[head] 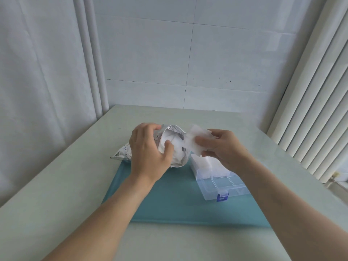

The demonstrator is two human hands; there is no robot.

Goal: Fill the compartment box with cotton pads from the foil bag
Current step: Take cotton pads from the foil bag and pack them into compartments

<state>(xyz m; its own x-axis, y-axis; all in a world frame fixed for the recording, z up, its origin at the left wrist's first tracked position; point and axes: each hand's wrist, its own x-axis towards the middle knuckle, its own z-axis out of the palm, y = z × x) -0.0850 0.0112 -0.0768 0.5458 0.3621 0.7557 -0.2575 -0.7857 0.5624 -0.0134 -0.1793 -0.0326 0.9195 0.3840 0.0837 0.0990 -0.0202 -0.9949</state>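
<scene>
Above the teal mat (pixel 169 200), left hand (pixel 148 149) grips the foil bag (pixel 169 136) while right hand (pixel 220 147) pinches cotton pads (pixel 195 142), apparently mid-transfer; next, placement into the compartment box (pixel 222 183).

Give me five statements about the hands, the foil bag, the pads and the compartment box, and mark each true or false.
1. The left hand holds the foil bag near its open mouth. True.
2. The right hand is empty. False: it pinches a white cotton pad just outside the bag's mouth.
3. The compartment box stands on the teal mat. True.
4. Every compartment of the box holds pads. False: the far compartments hold white pads, while the near ones by the blue latch look empty.
5. The foil bag lies to the right of the box. False: it is to the left of it.
</scene>
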